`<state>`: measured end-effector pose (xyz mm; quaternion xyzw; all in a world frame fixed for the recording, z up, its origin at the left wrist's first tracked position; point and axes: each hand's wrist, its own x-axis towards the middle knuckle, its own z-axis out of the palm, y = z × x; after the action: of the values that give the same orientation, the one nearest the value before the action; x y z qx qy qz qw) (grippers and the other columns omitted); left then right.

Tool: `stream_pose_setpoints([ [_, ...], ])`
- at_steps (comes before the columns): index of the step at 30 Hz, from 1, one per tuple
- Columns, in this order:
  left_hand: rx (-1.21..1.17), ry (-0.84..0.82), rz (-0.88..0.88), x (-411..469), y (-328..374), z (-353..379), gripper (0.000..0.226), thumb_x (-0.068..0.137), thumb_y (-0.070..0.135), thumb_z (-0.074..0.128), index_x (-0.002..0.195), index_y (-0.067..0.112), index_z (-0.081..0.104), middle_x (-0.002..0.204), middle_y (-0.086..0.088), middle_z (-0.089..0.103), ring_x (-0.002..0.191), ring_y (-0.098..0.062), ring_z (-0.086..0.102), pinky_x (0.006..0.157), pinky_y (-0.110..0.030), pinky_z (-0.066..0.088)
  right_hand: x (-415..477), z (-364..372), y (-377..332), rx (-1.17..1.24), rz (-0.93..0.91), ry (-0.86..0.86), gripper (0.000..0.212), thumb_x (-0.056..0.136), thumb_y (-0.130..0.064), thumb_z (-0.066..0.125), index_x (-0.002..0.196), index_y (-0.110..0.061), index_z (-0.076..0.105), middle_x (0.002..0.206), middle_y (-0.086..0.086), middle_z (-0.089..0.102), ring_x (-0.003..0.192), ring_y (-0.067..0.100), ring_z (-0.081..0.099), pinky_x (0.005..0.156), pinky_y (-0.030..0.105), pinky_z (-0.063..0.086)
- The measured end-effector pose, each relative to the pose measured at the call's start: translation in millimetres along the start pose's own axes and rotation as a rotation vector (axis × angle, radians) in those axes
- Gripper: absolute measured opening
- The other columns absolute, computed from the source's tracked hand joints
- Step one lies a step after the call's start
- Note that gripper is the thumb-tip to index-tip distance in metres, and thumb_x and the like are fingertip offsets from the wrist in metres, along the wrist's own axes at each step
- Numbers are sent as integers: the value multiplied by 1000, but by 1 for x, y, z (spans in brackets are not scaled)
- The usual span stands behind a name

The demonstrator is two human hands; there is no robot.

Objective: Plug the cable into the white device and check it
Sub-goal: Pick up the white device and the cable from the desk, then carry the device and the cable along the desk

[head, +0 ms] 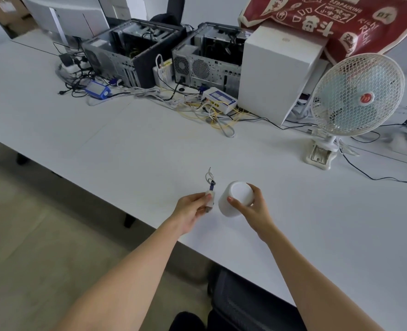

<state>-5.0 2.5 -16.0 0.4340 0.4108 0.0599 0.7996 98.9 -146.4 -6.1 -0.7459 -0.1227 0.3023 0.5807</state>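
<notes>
Head view, your right hand (pixel 251 206) wraps the white cylindrical device (pixel 233 198) on the white table (pixel 126 139), your left hand (pixel 191 209) pinches the cable plug (pixel 209 199), just beside the device, not touching.

A plain white cylindrical device (pixel 236 198) on a white table (pixel 126 144); behind, a white mesh-grilled clip fan (pixel 357 95) with red hub, and a dark red bag (pixel 336 22) patterned in white print.

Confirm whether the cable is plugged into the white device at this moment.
Not plugged in. The left hand pinches the cable plug beside the white device, a visible gap between them; the right hand holds the device.
</notes>
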Motion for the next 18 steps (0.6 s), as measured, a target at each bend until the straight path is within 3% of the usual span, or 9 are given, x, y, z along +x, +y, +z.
stream_pose_setpoints([
  [6,-69,17,55,-13,20,-6,20,86,7,62,102,-4,65,91,-13,67,84,-24,63,88,-33,53,3,10,-26,3,-61,-49,68,75,-27,76,131,-17,40,119,0,52,104,16,53,80,24,45],
  [11,-151,46,122,-28,41,-21,27,87,9,61,110,-6,61,96,-14,66,86,-24,64,81,-28,57,6,30,-52,4,-117,-105,69,75,-27,76,132,-15,40,121,0,50,106,17,52,78,23,44],
  [18,-194,82,199,-52,66,-56,21,89,11,60,105,-1,63,99,-13,64,88,-23,63,74,-24,59,4,73,-79,-9,-168,-218,68,75,-28,76,132,-15,41,121,1,51,107,18,52,78,23,45],
])
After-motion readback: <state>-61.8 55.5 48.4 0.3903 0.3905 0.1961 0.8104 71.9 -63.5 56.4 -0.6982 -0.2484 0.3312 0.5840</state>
